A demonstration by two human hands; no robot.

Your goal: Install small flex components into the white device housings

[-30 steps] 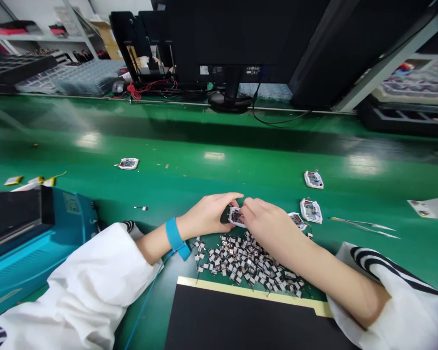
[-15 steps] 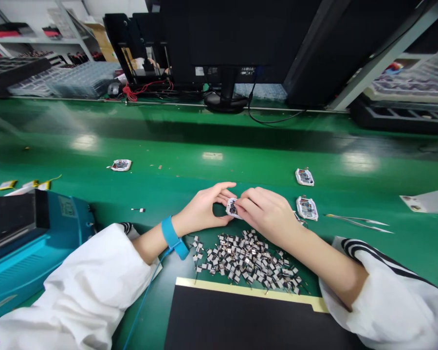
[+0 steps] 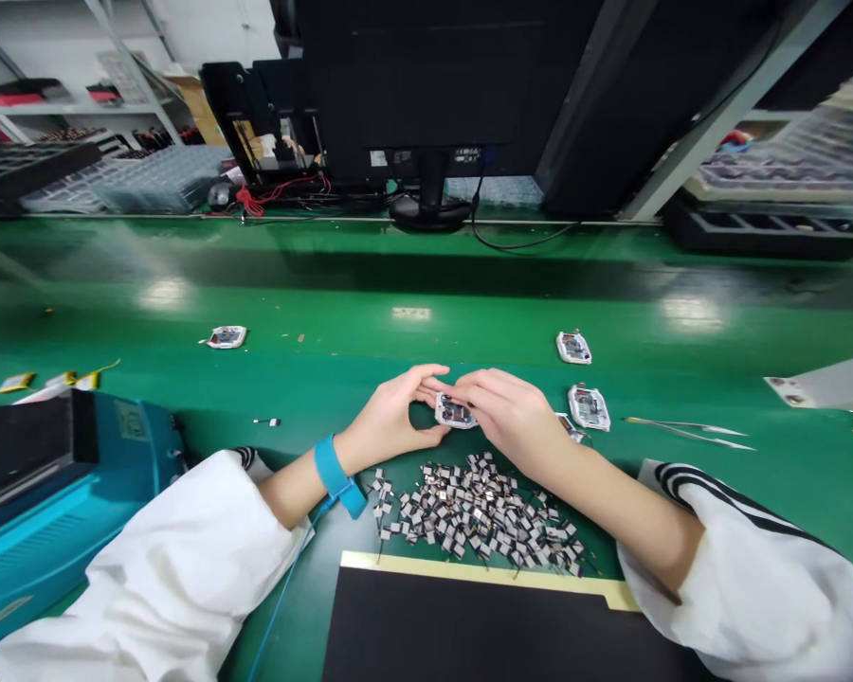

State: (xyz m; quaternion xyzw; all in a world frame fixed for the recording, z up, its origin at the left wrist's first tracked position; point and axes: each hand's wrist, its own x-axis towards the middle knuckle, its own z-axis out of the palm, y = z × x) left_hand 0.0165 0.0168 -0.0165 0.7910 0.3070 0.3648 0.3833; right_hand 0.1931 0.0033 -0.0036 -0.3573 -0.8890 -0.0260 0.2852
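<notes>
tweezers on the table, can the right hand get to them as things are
Probably yes: the tweezers lie uncovered on the green table, near the right sleeve. The right hand is busy at the white-framed unit, though.

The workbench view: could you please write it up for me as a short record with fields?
left hand: around the left side of a small white-framed device; the hand wears a blue wrist strap
right hand: fingers at the right side of the same device; the hand
near the hands: pile of small parts, on the green bench
right of the hands: tweezers
front edge: black mat with a yellow strip
back: monitor on a stand
</notes>
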